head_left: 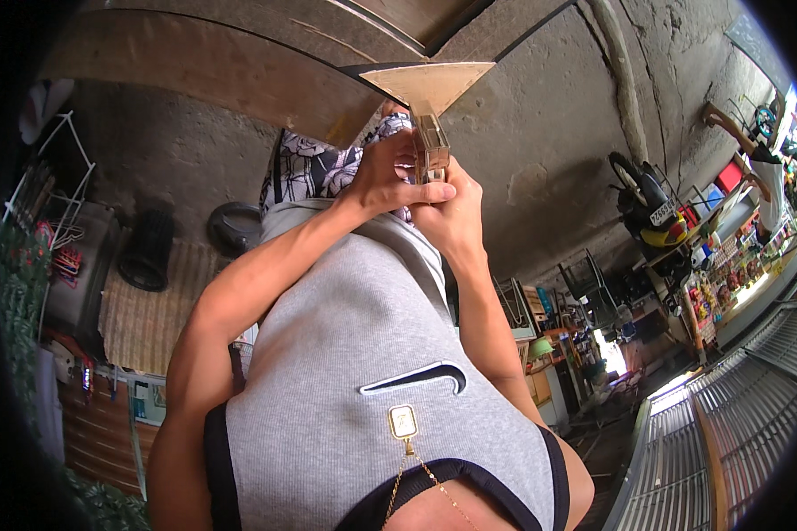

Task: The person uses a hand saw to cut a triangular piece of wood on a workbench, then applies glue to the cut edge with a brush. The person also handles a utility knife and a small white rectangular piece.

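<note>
In front of my waist, both hands are closed around a narrow, boxy, brownish metal-looking tool (432,146); its exact kind cannot be made out. My left hand (385,180) grips it from the left, thumb laid across its near end. From the right and below, my right hand (452,208) wraps its near part, with the two hands touching. Just beyond the tool's far end is a pale triangular wooden piece (429,81), its point toward me. Whether the tool touches the wood cannot be told.
A large brown board (212,71) spans the upper left, near my legs. On the concrete floor (540,168) lies a long pole (624,88). A motorbike (651,199) stands at the right, with another person (766,181) beyond. A black bin (148,252) is at the left.
</note>
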Demonstrator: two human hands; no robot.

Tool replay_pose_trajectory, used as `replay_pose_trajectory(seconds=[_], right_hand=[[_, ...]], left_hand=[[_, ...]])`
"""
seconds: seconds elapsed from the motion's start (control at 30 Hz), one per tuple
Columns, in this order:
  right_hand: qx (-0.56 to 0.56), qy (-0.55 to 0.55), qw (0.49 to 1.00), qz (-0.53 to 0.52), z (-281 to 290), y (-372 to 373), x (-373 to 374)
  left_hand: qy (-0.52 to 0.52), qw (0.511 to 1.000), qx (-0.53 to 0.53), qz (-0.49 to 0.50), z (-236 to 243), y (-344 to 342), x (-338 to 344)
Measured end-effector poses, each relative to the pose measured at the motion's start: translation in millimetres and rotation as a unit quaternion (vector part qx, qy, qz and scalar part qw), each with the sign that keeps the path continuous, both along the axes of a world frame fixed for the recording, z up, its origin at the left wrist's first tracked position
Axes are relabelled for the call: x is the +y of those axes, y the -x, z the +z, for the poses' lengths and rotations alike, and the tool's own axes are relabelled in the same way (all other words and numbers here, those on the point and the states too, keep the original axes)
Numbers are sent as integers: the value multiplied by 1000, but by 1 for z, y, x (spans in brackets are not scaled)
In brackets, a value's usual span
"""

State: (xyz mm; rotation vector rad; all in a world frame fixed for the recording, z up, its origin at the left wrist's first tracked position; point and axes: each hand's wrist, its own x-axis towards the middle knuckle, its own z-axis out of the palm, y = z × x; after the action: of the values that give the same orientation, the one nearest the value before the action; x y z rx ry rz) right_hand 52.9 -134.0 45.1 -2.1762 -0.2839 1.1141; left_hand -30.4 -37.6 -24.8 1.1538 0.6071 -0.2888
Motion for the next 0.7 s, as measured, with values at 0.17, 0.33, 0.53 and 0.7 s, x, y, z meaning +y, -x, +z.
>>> replay_pose_trajectory(seconds=[0.17,0.33,0.53,0.7], right_hand=[[-8,21,999,24,-5,-1,1],[-4,35,999,40,-10,-6,2],[-27,90,993,76,-24,-4,3],[-41,55,997,35,-34,7,-9]], left_hand=[[3,994,-18,112,-4,0,-14],[5,991,-32,133,-7,-4,-13],[113,989,18,94,-14,2,-11],[100,990,10,94,-7,4,-12]])
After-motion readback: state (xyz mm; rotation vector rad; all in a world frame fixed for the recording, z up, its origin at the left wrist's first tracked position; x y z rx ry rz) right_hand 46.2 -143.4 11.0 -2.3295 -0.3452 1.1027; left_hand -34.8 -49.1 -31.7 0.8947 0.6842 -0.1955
